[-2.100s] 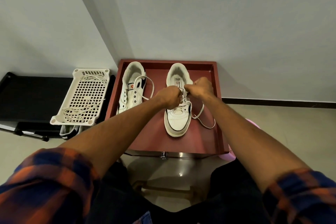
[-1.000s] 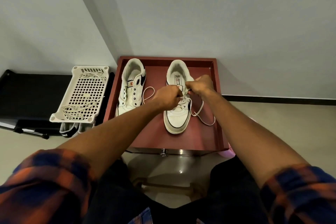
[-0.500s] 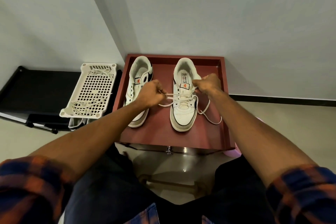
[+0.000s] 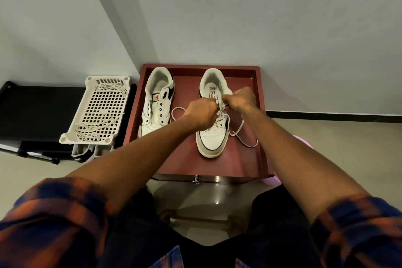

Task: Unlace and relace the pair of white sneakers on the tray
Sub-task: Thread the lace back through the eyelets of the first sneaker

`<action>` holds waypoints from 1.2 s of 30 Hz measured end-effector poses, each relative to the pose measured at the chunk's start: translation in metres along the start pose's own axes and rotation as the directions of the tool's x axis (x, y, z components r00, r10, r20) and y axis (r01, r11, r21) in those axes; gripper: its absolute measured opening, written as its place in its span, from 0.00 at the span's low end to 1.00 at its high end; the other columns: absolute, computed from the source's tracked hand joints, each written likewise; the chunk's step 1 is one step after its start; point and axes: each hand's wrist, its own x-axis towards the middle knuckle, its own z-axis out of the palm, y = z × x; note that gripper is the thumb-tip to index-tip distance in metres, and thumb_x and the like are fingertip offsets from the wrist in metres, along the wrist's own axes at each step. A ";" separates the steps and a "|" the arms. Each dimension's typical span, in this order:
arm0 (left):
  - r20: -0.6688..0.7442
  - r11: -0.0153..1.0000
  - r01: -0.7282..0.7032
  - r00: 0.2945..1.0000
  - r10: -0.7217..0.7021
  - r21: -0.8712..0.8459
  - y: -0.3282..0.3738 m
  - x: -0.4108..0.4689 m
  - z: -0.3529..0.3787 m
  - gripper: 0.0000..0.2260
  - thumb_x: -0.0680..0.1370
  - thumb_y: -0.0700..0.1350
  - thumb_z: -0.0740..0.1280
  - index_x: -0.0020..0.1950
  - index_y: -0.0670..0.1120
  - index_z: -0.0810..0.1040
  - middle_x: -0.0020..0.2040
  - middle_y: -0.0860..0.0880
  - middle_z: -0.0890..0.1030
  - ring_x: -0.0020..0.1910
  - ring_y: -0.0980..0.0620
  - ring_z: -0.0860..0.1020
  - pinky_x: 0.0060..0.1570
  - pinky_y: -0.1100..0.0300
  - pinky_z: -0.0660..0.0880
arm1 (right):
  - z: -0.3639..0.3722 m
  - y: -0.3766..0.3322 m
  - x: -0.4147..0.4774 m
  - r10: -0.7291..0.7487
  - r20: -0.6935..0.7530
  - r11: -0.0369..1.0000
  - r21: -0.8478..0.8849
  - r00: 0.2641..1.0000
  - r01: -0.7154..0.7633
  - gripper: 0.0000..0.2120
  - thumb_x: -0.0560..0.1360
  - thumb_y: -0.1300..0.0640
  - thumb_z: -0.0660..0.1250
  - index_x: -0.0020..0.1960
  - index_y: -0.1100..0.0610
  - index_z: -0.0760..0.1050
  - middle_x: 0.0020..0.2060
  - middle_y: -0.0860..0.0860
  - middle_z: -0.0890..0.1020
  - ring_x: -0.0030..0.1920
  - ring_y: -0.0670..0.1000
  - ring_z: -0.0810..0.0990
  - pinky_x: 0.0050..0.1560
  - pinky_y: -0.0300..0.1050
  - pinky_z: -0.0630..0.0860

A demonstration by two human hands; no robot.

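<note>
While in both hands (image 4: pixel 203 113) (image 4: pixel 239 99), the lace (image 4: pixel 238 128)

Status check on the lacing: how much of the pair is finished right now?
Done: the bare sneaker is unlaced, eyelets empty. In hand: the left hand and right hand pinch the lace at the top of the other sneaker, lower rows threaded. Left: finish that one, then relace the bare sneaker, perhaps from the loose laces in the basket.
</note>
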 end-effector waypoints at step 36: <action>-0.208 0.977 -0.056 0.978 0.011 -0.207 -0.018 -0.026 0.003 0.07 0.74 0.45 0.70 0.48 0.47 0.87 0.50 0.50 0.79 0.49 0.47 0.76 0.42 0.54 0.75 | -0.003 0.003 -0.001 -0.005 0.001 0.998 0.066 1.000 0.005 0.08 0.69 0.58 0.78 0.38 0.57 0.79 0.29 0.53 0.85 0.30 0.50 0.85 0.38 0.49 0.85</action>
